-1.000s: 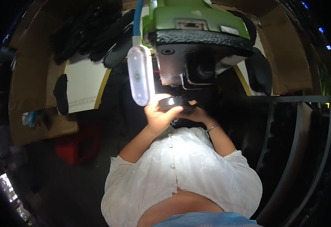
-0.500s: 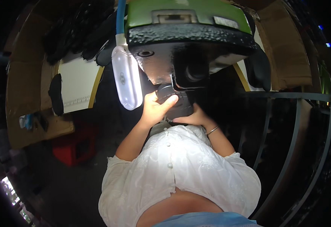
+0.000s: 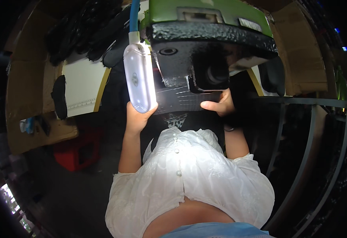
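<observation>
A dark ribbed flat piece is held up under the black head of a green-topped machine. My left hand grips the piece's left edge, partly behind a glowing white lamp on a blue flexible neck. My right hand pinches the right edge, thumb on top, just below the machine's round dark opening. My white buttoned shirt fills the lower middle.
A white board with a yellow edge lies at the left, with a black oval piece on it. Dark pieces are piled at the upper left. A red crate stands below. Curved metal bars run down the right.
My hands have moved apart and up toward the machine head. The dark piece now sits flat beneath it, and the machine and lamp look larger and closer.
</observation>
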{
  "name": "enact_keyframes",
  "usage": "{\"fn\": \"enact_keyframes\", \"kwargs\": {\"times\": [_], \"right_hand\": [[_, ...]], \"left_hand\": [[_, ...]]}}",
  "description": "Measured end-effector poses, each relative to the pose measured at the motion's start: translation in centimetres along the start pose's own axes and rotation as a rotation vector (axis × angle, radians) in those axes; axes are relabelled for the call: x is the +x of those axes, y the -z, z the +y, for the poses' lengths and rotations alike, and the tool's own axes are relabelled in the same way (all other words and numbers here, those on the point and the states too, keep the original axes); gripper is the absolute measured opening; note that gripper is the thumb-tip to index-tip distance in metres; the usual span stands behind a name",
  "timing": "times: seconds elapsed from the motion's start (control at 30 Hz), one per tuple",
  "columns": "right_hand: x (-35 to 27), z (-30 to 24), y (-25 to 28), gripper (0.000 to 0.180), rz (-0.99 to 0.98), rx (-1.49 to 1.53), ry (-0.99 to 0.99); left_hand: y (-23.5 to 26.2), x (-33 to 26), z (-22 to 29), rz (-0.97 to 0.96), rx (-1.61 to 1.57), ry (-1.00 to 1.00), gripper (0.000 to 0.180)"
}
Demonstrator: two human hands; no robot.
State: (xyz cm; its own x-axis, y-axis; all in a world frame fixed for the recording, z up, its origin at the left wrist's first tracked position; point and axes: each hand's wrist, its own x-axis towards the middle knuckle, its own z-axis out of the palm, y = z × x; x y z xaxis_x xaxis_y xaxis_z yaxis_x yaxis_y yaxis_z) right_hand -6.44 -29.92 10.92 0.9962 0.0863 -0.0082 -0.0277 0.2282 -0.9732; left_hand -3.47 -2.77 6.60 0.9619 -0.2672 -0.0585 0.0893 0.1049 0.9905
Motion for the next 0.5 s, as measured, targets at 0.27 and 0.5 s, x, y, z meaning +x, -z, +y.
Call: {"fn": "enact_keyframes", "kwargs": {"times": [0.27,0.5], "right_hand": [[2.8,-1.6,-4.0,0.032,-0.110,-0.141,0.048],[2.7,-0.4,-4.9,0.026,-0.038,-0.029,-0.004]], "left_hand": [[1.5,-0.1,-2.6,-0.184,0.290,0.081,0.028],[-6.3,1.2,2.2,-0.129,0.107,0.009,0.041]]}}
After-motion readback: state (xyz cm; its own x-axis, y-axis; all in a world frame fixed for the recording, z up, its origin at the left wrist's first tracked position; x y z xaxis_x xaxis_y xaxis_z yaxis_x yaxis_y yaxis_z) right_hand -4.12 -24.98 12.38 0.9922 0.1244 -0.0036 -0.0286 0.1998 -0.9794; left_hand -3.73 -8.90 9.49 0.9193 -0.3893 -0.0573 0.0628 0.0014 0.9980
